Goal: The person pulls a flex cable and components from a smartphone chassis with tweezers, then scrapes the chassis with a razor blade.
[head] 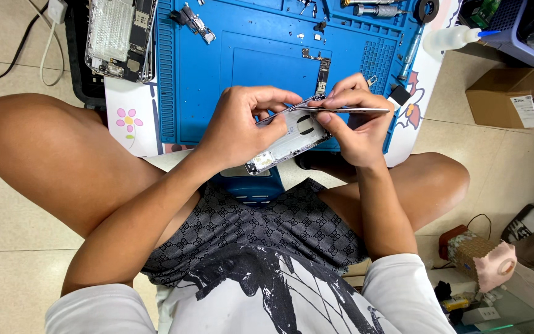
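Observation:
My left hand (pixel 242 124) grips an opened silver phone housing (pixel 288 141), held tilted above the near edge of a blue work mat (pixel 217 68). My right hand (pixel 353 117) pinches a pair of metal tweezers (pixel 347 110) lying nearly level, their tips reaching left to the upper edge of the housing, close to my left fingertips. A small circuit board (pixel 321 69) lies on the mat just beyond my hands.
An open phone with its board exposed (pixel 120 37) lies at the mat's far left. Screwdrivers and small parts (pixel 372 8) line the far edge. A squeeze bottle (pixel 449 38), a cardboard box (pixel 508 96) and a basket (pixel 526 31) stand to the right. Cables (pixel 44 43) run on the floor at left.

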